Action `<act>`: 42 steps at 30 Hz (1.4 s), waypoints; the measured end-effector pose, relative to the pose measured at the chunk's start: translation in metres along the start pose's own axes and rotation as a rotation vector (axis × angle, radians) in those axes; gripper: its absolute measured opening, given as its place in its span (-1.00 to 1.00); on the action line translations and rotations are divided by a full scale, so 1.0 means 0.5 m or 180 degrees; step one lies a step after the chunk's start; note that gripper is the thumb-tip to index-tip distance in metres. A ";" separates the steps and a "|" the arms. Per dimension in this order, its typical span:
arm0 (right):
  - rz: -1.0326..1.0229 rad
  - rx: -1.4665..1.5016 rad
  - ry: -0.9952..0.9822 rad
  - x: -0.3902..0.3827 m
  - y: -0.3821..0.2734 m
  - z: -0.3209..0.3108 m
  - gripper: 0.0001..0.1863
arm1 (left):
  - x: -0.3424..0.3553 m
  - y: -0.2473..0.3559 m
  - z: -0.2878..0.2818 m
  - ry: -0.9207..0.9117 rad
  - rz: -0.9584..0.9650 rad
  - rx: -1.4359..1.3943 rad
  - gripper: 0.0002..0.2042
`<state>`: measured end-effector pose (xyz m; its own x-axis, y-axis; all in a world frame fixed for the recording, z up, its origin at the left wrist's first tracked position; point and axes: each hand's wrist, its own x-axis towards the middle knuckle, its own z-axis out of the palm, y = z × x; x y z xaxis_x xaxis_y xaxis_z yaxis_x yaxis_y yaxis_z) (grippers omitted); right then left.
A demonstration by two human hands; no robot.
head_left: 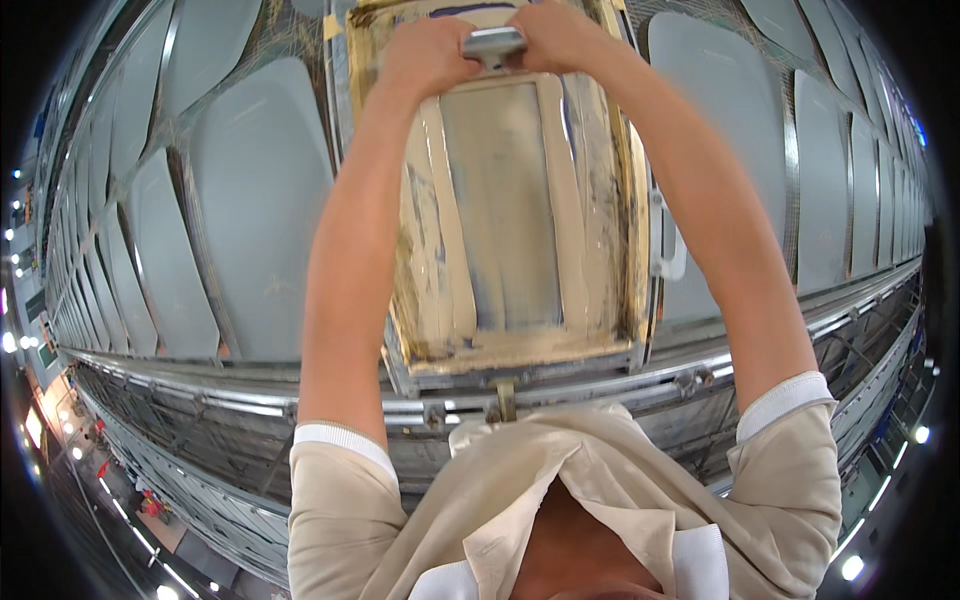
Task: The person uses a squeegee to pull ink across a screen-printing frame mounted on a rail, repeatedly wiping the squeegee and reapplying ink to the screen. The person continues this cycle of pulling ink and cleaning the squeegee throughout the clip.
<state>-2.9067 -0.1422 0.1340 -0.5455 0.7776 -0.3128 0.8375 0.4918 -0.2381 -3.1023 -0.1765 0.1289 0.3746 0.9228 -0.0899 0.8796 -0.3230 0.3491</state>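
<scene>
Rows of pale grey oval panels (255,200), well over a dozen, fan out to either side on a long metal rail line (250,395), shrinking toward both rims until they cannot be counted. Between them sits one screen-printing frame (625,240), its edges bound in tan tape and smeared with cream-coloured paste. A single grey rectangular window of bare mesh (500,200) runs down its middle, flanked by thick cream streaks and darker stains near the sides. One white handle (672,250) projects from the frame's right side.

Two bare forearms rise from the lower edge, out of beige short sleeves with white cuffs. The left hand (425,55) and the right hand (560,35) are both wrapped around one grey metal squeegee handle (493,45) at the far end of the frame, fists closed on either side with only a short stretch of the bar showing between them. The squeegee's blade is hidden behind the hands and handle.

The frame's far end is cut off by the top edge. The near end rests over the rail, above one small metal bracket (505,400). A beige collar fills the bottom centre. The factory floor at lower left is too small and dim to read.
</scene>
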 end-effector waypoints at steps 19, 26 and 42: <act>-0.0362 0.0532 0.0562 -0.470 -0.217 0.199 -0.79 | -0.478 0.207 0.106 0.0342 0.0321 -0.0233 -0.82; -0.0100 0.0124 0.0540 -0.070 -0.009 0.014 -0.71 | -0.057 0.036 -0.019 0.0142 0.0154 0.0371 -0.81; -0.0308 0.0450 0.0392 0.203 0.124 -0.068 -0.69 | 0.219 -0.099 -0.054 -0.0029 -0.0073 -0.0295 -0.68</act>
<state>-2.9089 -0.0193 0.1187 -0.6080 0.7756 -0.1696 0.7639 0.5133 -0.3910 -3.1127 -0.0537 0.1272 0.3577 0.9276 -0.1072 0.8573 -0.2808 0.4315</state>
